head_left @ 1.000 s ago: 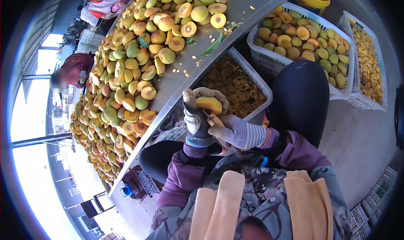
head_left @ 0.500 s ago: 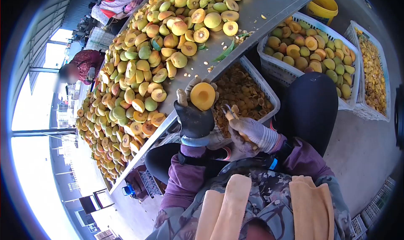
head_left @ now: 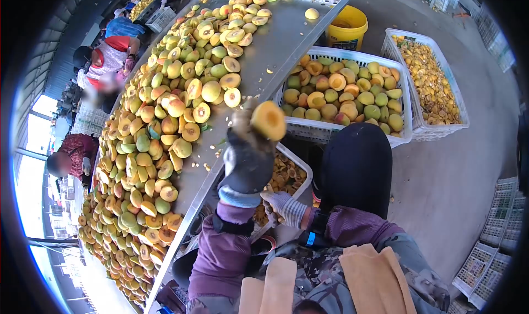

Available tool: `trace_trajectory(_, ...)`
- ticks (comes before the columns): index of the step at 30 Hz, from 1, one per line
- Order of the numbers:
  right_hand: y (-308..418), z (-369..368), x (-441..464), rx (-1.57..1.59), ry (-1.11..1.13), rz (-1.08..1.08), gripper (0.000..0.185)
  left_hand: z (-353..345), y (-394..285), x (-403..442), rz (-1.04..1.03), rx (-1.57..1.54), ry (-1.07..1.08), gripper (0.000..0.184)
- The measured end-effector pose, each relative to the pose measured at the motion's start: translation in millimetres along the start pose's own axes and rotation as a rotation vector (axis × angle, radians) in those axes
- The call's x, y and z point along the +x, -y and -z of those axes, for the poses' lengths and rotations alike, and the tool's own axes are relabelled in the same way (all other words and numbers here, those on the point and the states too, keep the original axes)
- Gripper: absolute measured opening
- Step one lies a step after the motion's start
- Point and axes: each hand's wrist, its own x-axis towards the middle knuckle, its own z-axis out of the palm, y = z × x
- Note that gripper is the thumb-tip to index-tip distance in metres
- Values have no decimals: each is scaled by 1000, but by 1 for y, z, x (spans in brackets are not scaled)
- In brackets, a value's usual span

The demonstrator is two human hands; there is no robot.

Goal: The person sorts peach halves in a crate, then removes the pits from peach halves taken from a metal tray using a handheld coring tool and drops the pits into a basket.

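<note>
My left hand [head_left: 248,149], in a dark glove with pale fingertips, is raised by the table edge and grips a halved yellow peach [head_left: 269,121]. The half's cut face shows an orange hollow at its centre. Motion blurs the fingers. Lower down, near my left wrist, my right hand [head_left: 284,205] in a striped glove is closed round a small wooden-handled pitting tool [head_left: 268,190], whose tip is mostly hidden. Beneath my hands stands a crate [head_left: 302,164] of brownish-orange scraps. Many halved peaches [head_left: 165,110] are heaped on the metal table.
A white crate [head_left: 405,102] of peach halves sits beyond my knee, touching or close to the table's side. To its right is another crate [head_left: 441,128] with yellow pieces. A yellow bucket [head_left: 347,30] stands behind. Several people [head_left: 110,60] are across the table.
My left hand has lifted the peach half toward the crate of halves, tilting it. My right hand has drawn lower. The view has swung right, showing more crates.
</note>
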Motion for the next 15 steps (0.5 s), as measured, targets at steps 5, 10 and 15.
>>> trace_trajectory(5, 2, 9, 1, -31, -70, 62, 31, 12, 33, 14, 58, -87, 160, 61)
trace_trajectory(10, 8, 5, -12, -111, -32, 115, 31, 107, 4, -13, 21, 405, -302, 33)
trace_trajectory(15, 7, -2, -12, -96, -7, 104, 32, 232, -2, -14, 170, 1780, -343, 67)
